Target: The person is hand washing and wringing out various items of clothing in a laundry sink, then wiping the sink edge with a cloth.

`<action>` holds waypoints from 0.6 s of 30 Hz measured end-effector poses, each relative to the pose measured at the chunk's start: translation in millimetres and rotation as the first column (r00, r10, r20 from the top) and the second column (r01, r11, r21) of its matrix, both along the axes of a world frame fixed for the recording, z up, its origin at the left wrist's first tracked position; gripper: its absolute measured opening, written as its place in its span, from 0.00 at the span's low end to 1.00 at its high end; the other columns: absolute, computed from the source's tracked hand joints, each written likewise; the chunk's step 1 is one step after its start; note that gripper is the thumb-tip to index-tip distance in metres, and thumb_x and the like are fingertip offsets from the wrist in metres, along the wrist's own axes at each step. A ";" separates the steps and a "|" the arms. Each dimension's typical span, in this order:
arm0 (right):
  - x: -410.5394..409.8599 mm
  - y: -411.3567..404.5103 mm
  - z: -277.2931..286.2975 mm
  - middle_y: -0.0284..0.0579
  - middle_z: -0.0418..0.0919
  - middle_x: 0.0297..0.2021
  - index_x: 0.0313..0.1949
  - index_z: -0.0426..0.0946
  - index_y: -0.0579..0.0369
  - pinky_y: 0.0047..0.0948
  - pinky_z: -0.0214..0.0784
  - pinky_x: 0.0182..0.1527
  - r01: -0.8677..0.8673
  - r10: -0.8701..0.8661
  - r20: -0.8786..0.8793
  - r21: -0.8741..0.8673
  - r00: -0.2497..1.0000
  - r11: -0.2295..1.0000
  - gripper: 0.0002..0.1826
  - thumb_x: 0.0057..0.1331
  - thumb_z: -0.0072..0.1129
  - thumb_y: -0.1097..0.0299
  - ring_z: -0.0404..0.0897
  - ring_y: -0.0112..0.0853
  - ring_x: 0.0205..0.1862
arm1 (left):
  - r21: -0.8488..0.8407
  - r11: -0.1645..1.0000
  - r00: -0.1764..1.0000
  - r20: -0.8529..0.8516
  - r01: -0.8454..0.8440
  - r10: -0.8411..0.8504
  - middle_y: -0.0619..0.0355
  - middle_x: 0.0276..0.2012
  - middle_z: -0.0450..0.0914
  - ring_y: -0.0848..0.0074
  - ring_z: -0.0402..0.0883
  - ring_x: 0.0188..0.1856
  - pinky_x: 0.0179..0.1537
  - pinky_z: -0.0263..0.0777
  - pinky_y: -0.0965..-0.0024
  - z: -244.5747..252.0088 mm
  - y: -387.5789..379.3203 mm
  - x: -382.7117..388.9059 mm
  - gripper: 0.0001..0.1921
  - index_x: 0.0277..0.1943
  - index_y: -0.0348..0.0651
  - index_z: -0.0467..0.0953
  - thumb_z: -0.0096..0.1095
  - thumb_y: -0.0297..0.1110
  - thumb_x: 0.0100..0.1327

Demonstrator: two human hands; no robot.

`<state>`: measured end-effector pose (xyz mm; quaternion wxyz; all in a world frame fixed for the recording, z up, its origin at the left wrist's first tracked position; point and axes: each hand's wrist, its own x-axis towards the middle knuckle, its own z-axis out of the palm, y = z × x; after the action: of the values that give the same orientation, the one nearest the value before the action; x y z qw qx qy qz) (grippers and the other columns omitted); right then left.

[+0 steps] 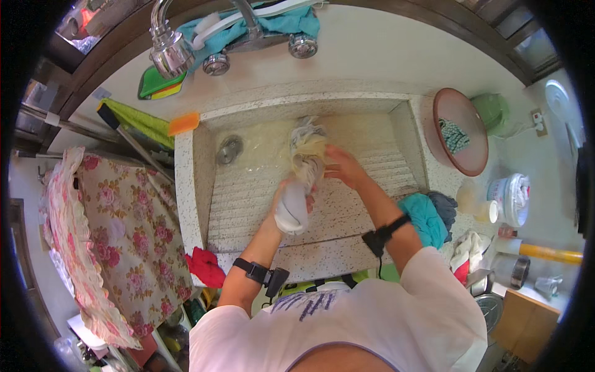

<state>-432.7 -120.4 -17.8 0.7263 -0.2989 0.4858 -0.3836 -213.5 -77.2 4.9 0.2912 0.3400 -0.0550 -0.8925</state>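
A speckled stone laundry sink (186, 186) with a ridged washboard floor lies before me. My left hand (282, 195) is closed around a bunched wet cloth, light with grey and yellowish parts (309, 162), which stretches up towards the sink's back wall. A white-grey end of fabric (292, 209) hangs over that hand and wrist. On the cloth's right side my right hand (343, 167) has its fingers apart, their tips at the cloth's edge; whether they touch it is hard to tell. Shallow cloudy water lies around the metal drain (230, 149).
A chrome faucet (171, 56) overhangs the back left. An orange sponge (183, 124) and red cloth (204, 267) sit on the left rim. Rightward are a brown basin (483, 153) with a checked cloth, a teal cloth (423, 218) and a white bucket (516, 200).
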 end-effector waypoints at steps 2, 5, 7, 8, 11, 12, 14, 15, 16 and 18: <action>-62.9 45.0 -44.7 0.50 0.71 0.55 0.65 0.59 0.56 0.33 0.73 0.46 0.132 -0.141 0.081 0.107 0.987 0.986 0.45 0.62 0.49 0.32 0.76 0.35 0.49 | 0.035 0.999 0.939 -0.343 -0.024 0.034 0.54 0.36 0.75 0.79 0.61 0.20 0.19 0.57 0.76 11.9 -23.5 -39.4 0.23 0.46 0.33 0.70 0.45 0.48 0.63; 69.8 84.2 29.8 0.45 0.78 0.45 0.59 0.68 0.50 0.34 0.73 0.42 0.221 -0.319 0.597 0.234 0.736 0.947 0.47 0.57 0.37 0.21 0.79 0.33 0.39 | 0.170 0.964 0.802 -0.535 -0.204 0.265 0.54 0.36 0.75 0.80 0.62 0.21 0.20 0.59 0.75 24.3 -21.6 -28.4 0.26 0.48 0.32 0.69 0.45 0.52 0.64; 32.7 67.8 0.1 0.43 0.79 0.39 0.58 0.69 0.52 0.34 0.72 0.41 0.142 -0.160 0.873 0.105 0.461 0.984 0.47 0.58 0.37 0.22 0.78 0.32 0.37 | 0.170 0.983 0.707 -0.688 -0.067 0.167 0.55 0.36 0.75 0.79 0.63 0.22 0.21 0.60 0.75 34.7 -6.1 -67.1 0.28 0.50 0.32 0.68 0.45 0.53 0.64; 21.4 56.3 -12.7 0.41 0.79 0.34 0.57 0.69 0.55 0.35 0.72 0.41 0.049 0.041 0.996 -0.045 0.076 0.998 0.46 0.59 0.37 0.23 0.78 0.32 0.35 | 0.173 0.985 0.606 -0.785 0.017 0.127 0.55 0.37 0.75 0.79 0.64 0.22 0.22 0.61 0.75 36.9 -0.9 -75.6 0.30 0.53 0.32 0.67 0.46 0.55 0.64; 51.1 4.6 75.2 0.37 0.76 0.26 0.52 0.70 0.57 0.32 0.72 0.37 0.519 -0.453 0.765 0.184 0.458 0.835 0.35 0.63 0.50 0.36 0.75 0.31 0.29 | 0.341 0.939 0.825 -0.516 -0.052 0.233 0.55 0.33 0.76 0.79 0.64 0.22 0.22 0.61 0.77 80.1 -1.1 -51.6 0.32 0.57 0.42 0.68 0.42 0.63 0.64; 32.3 -8.9 78.1 0.37 0.76 0.26 0.52 0.70 0.57 0.32 0.72 0.37 0.537 -0.461 0.764 0.180 0.452 0.824 0.35 0.63 0.50 0.36 0.75 0.31 0.29 | 0.024 0.997 0.880 -0.469 -0.078 0.080 0.54 0.42 0.75 0.76 0.70 0.28 0.28 0.69 0.73 108.7 5.2 -50.0 0.33 0.60 0.34 0.63 0.52 0.55 0.63; 16.8 -23.3 79.7 0.37 0.75 0.27 0.44 0.73 0.56 0.31 0.72 0.35 0.315 -0.203 0.797 0.017 0.569 0.949 0.19 0.64 0.58 0.53 0.75 0.31 0.30 | -0.131 0.989 0.985 -0.145 0.073 -0.092 0.53 0.43 0.75 0.74 0.73 0.32 0.31 0.71 0.71 122.4 0.0 -25.6 0.32 0.60 0.34 0.64 0.55 0.52 0.63; 18.2 -26.4 84.2 0.37 0.75 0.27 0.44 0.73 0.56 0.31 0.72 0.35 0.308 -0.208 0.800 0.030 0.563 0.951 0.19 0.64 0.58 0.53 0.75 0.31 0.30 | -0.214 0.936 0.951 0.198 0.280 -0.239 0.53 0.45 0.75 0.72 0.76 0.35 0.34 0.73 0.69 124.3 -6.8 -15.9 0.31 0.60 0.34 0.64 0.58 0.50 0.62; 20.8 -31.5 93.0 0.38 0.74 0.26 0.39 0.73 0.55 0.31 0.71 0.35 0.207 -0.154 0.642 -0.008 0.751 0.978 0.13 0.64 0.58 0.59 0.74 0.30 0.29 | -0.279 0.884 0.908 0.303 0.376 -0.290 0.53 0.45 0.78 0.68 0.80 0.42 0.40 0.75 0.64 117.2 -15.6 -10.7 0.30 0.58 0.34 0.66 0.64 0.44 0.59; 26.5 -39.0 95.7 0.38 0.73 0.26 0.35 0.73 0.54 0.31 0.70 0.34 0.101 -0.085 0.441 -0.012 0.894 0.995 0.08 0.63 0.58 0.64 0.73 0.30 0.29 | -0.390 0.758 0.799 0.535 0.522 -0.275 0.51 0.42 0.79 0.65 0.80 0.40 0.40 0.75 0.62 105.7 -33.3 -12.5 0.29 0.56 0.33 0.67 0.66 0.42 0.56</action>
<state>-406.2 -159.4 77.9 0.7928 -0.1934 0.3164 -0.4836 -226.0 -110.5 110.7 0.1485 0.4229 -0.4320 -0.7826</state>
